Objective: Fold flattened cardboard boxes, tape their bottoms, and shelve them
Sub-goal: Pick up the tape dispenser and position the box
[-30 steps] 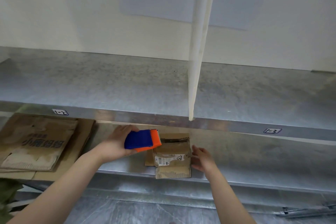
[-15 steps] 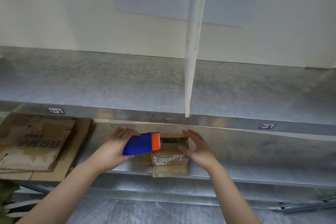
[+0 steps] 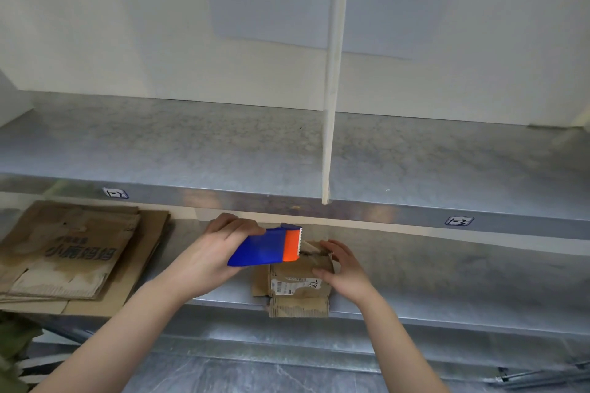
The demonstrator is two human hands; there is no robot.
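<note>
shelf point(image 3: 415, 268), hands point(image 3: 344, 274) cupping box point(image 3: 298, 284)

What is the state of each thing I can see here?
Small cardboard box: on the lower shelf, front flap hanging over the edge.
Tape dispenser: gripped, toothed end at the box.
Left hand: closed on the dispenser.
Right hand: open, against the box.
Flattened cardboard boxes: stacked, unfolded.
Upper shelf: bare.

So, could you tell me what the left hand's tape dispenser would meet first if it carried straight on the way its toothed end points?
Probably the small cardboard box: the tape dispenser in the left hand points right, at the box's top edge, though depth is unclear.
</note>
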